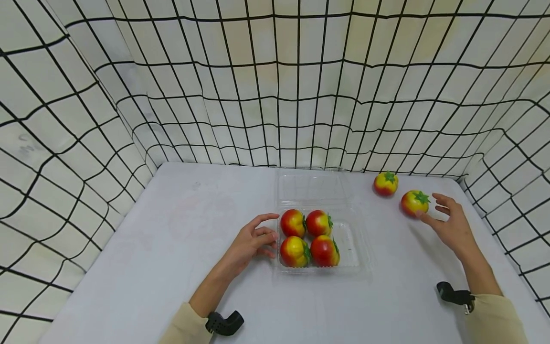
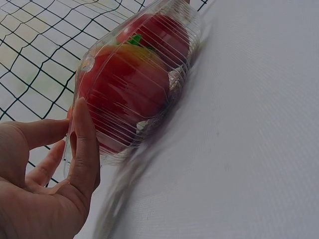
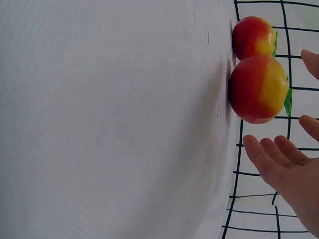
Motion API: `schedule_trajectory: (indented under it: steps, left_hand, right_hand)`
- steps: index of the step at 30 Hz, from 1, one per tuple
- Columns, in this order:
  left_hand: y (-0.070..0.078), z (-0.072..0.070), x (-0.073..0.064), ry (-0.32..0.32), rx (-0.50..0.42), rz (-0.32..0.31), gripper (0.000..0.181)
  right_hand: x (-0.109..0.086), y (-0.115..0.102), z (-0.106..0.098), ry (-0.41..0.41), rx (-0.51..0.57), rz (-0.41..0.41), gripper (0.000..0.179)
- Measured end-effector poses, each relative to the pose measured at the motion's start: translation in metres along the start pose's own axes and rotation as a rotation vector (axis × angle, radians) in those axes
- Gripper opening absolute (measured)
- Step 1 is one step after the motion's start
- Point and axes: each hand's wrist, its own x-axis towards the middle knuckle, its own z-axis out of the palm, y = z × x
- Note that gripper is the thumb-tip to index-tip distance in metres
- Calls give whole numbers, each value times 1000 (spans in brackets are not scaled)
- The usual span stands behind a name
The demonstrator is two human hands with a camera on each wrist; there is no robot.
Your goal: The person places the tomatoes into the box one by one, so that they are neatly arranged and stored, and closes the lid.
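A clear plastic clamshell box (image 1: pixel 350 243) lies open on the table. Several red-and-yellow tomatoes (image 1: pixel 294 252) with green leafy tops fill its left part. At the box's left wall is my left hand (image 1: pixel 251 242), fingers spread and loosely bent, with fingertips against the plastic edge in the left wrist view. On the right, another tomato (image 1: pixel 414 203) sits on the table. My right hand (image 1: pixel 451 224) is beside it, thumb and fingers parted around its right side. The right wrist view shows a gap between the fingers (image 3: pixel 271 162) and this tomato.
Behind the right-hand tomato stands one more tomato (image 1: pixel 385 184), near the table's back edge. The box's lid (image 1: pixel 311 187) lies folded back. Black netting (image 1: pixel 296 100) over pale walls borders the white table (image 1: pixel 172 229) at the back and both sides.
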Motion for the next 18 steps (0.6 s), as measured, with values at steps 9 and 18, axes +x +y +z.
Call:
schedule_trajectory:
  steps: [9, 18]
  left_hand:
    - [-1, 1, 1, -7, -4, 2, 54]
    - [-2, 0, 2, 3, 0, -6, 53]
  right_hand:
    - [6, 6, 3, -26, 17, 20, 85]
    - [17, 2, 8, -88, 20, 47, 92]
